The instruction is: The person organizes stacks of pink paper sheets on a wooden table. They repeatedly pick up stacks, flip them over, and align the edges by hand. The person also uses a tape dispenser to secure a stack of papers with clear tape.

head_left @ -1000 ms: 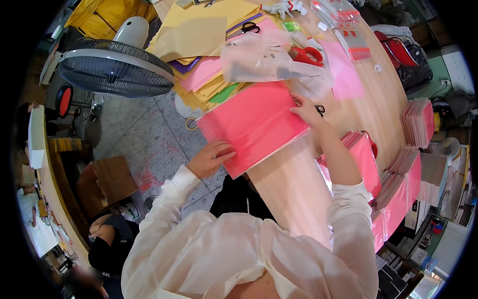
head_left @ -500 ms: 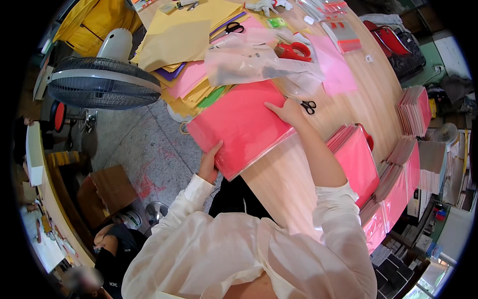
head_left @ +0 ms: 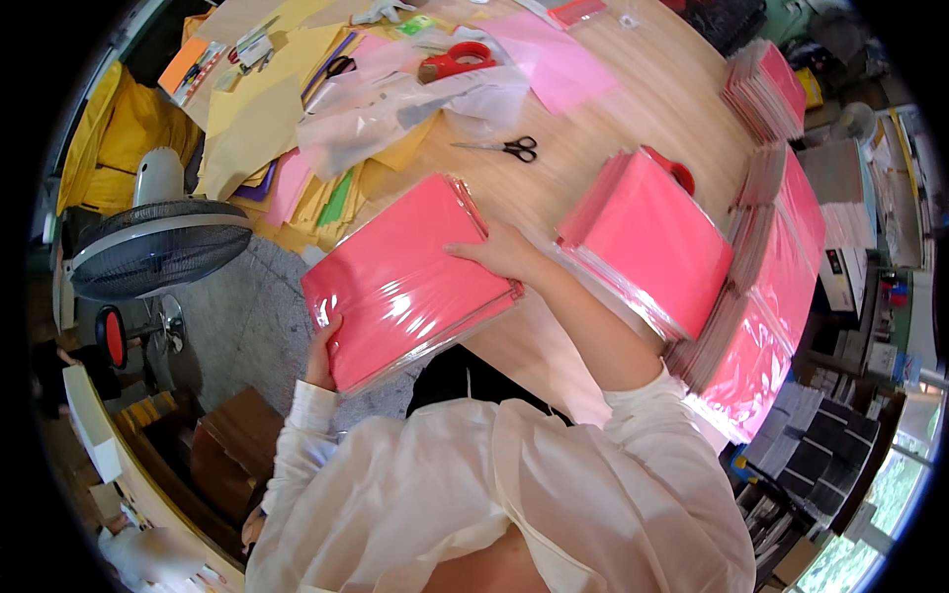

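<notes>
A stack of pink sheets in clear plastic sleeves (head_left: 405,287) is held between my two hands, tilted, over the table's near edge. My left hand (head_left: 321,354) grips its lower left edge, thumb on top and fingers hidden below. My right hand (head_left: 499,252) is closed round the right edge, its thumb lying across the top sheet. Light glares off the plastic. Right of my right forearm lies another stack of pink sleeved packs (head_left: 647,242), a red tape roll (head_left: 672,170) partly behind it. Black-handled scissors (head_left: 519,149) lie beyond my right hand.
More pink packs (head_left: 761,287) line the table's right edge, with a further pile (head_left: 766,89) beyond. Yellow envelopes (head_left: 262,109), loose pink sheets (head_left: 554,59), clear plastic bags (head_left: 366,119) and a red tape dispenser (head_left: 460,61) cover the far side. A fan (head_left: 158,247) stands at left.
The view has swung to the right, so the table things sit further left. The held stack has turned in my hands and shows its thick layered right edge. Both hands keep their hold.
</notes>
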### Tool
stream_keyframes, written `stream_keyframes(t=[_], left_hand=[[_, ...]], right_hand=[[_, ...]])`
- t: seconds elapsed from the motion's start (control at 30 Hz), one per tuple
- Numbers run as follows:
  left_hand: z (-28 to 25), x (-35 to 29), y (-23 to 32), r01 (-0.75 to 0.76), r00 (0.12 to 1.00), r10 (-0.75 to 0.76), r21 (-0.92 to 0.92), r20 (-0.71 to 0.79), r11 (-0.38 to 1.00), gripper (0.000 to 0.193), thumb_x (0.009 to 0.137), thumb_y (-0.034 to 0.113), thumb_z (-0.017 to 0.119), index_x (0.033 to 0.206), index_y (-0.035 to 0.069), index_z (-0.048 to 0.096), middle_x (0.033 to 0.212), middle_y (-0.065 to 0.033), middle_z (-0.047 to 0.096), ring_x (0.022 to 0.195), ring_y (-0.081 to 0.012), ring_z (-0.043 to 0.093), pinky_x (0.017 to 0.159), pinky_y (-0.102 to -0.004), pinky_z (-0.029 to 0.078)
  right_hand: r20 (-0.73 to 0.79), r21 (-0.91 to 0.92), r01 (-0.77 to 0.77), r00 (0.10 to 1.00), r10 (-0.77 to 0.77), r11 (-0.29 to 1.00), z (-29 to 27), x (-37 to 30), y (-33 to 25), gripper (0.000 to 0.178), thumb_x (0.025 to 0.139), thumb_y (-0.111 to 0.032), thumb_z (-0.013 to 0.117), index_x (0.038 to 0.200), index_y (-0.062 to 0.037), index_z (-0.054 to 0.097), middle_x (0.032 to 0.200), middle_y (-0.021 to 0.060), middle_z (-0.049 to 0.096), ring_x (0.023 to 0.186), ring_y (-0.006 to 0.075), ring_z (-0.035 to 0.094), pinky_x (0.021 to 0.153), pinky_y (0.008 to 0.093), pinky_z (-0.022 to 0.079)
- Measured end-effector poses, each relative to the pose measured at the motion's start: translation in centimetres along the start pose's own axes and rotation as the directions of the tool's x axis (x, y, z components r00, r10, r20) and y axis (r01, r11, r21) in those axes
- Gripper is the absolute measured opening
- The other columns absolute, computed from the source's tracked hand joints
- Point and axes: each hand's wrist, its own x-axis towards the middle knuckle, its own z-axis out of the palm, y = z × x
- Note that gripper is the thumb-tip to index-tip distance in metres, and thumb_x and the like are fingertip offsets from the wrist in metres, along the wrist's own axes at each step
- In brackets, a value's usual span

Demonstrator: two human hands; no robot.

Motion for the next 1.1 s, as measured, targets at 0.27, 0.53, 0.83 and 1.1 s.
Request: stream_keyframes(t=[0.27, 0.53, 0.83, 1.1], left_hand=[[12.4, -3.9, 5.2, 0.417, 0.834, -0.515, 0.386, 0.197, 0.823, 0.049, 0.095, 0.027, 0.059, 0.133, -0.003, 0.050, 0.127, -0.0159, 0.062, 0.111, -0.0234, 0.064, 0.096, -0.0345, 0.052], [23.5, -2.0, -4.5, 0.379, 0.501, -0.809, 0.762, 0.308, 0.525, 0.048, 0.097, 0.030, 0.057, 0.133, 0.000, 0.052, 0.128, -0.0138, 0.063, 0.110, -0.0207, 0.064, 0.096, -0.0351, 0.051], [26.5, 0.9, -10.0, 0.305, 0.664, -0.734, 0.846, 0.139, 0.436, 0.038, 0.093, 0.049, 0.057, 0.084, 0.013, 0.064, 0.076, -0.0039, 0.065, 0.073, -0.0164, 0.064, 0.065, -0.0345, 0.052], [23.7, -0.8, -12.7, -0.362, 0.589, -0.181, 0.457, 0.788, 0.813, 0.066, 0.102, 0.054, 0.029, 0.124, -0.001, 0.059, 0.105, -0.0113, 0.069, 0.099, -0.0161, 0.062, 0.098, -0.0337, 0.043]], right_hand=[[0.018, 0.713, -0.300, 0.911, 0.412, 0.634, -2.3, -20.4, 5.8, 0.066, 0.092, -0.037, 0.067, 0.137, 0.0048, 0.042, 0.126, 0.0147, 0.059, 0.102, 0.0184, 0.065, 0.090, 0.0324, 0.053], [0.373, 0.910, -0.401, 0.686, 0.624, -0.102, -3.3, -37.5, 15.9, 0.041, 0.095, -0.035, 0.062, 0.115, 0.0006, 0.060, 0.109, 0.0164, 0.068, 0.098, 0.0244, 0.068, 0.087, 0.0407, 0.056], [0.206, 0.964, -0.081, 0.827, 0.523, -0.253, -2.3, -41.1, 23.0, 0.033, 0.097, -0.032, 0.060, 0.109, -0.0023, 0.065, 0.104, 0.0134, 0.071, 0.095, 0.0252, 0.069, 0.086, 0.0412, 0.057], [-0.558, 0.825, 0.508, 0.662, 0.500, 0.248, 1.1, -38.0, 21.7, 0.067, 0.102, -0.053, 0.031, 0.133, 0.0008, 0.054, 0.141, 0.0188, 0.050, 0.136, 0.0255, 0.041, 0.117, 0.0378, 0.023]])
